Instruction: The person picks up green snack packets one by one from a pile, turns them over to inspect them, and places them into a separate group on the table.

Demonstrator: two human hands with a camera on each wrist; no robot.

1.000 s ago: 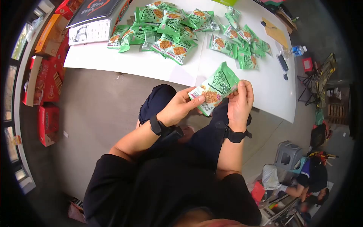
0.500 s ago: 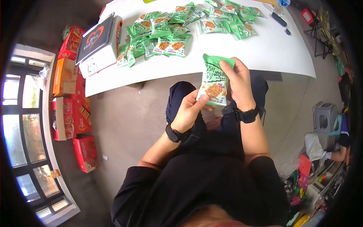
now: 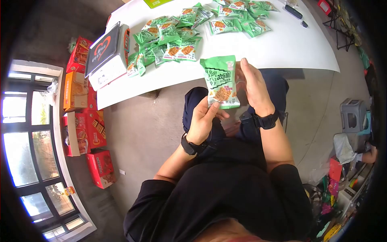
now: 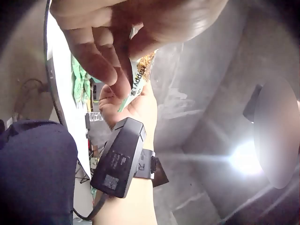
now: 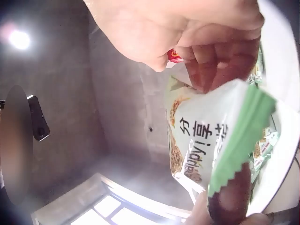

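Observation:
A green and white snack bag (image 3: 221, 82) stands upright before me, over the near edge of the table. My left hand (image 3: 202, 122) pinches its bottom edge, thumb on the printed front. At the bag's right side is my right hand (image 3: 256, 89), thumb raised and apart from the bag, fingers partly hidden behind it. In the right wrist view that right hand (image 5: 187, 35) has its loosely bent fingers right at the snack bag (image 5: 206, 126). The left wrist view shows the left hand (image 4: 136, 33) from close up, with the bag's lower corner between its fingers.
On the white table (image 3: 161, 78) lie a left pile of similar snack bags (image 3: 167, 34) and a right group (image 3: 242, 18). A scale (image 3: 109, 54) stands at the table's left end, a black object (image 3: 293, 12) far right. Red cartons (image 3: 100, 163) line the left wall.
The bag has turned from a slant to upright and shifted slightly left since half a second ago. My right thumb has come off its front. The head view has swung round.

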